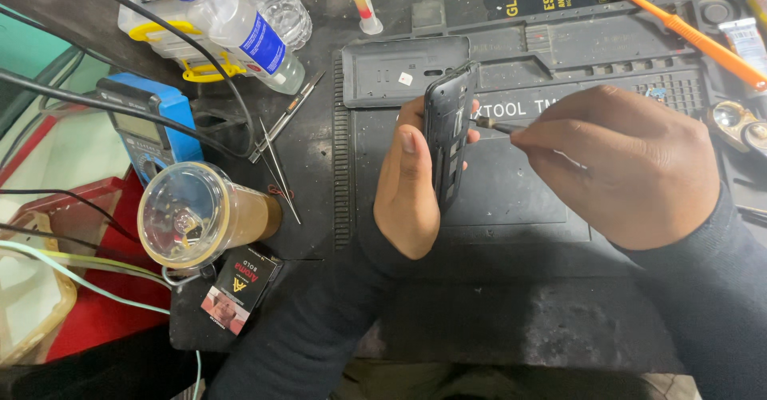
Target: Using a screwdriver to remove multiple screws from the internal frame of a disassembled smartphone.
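Observation:
My left hand [409,188] grips a dark phone body [447,132] with its back cover off, held on edge above the black repair mat [511,200]. My right hand [623,164] pinches a thin metal tool [494,125], whose tip touches the phone's upper side. The removed dark back cover [403,71] lies flat on the mat just behind the phone.
Left of the mat stand a lidded cup of brown drink [206,214], a blue multimeter [152,128], tweezers [276,156], plastic bottles [244,24] and a small dark box [240,286]. An orange toothbrush [687,28] and a small glue bottle [363,0] lie at the back. Cables cross the left side.

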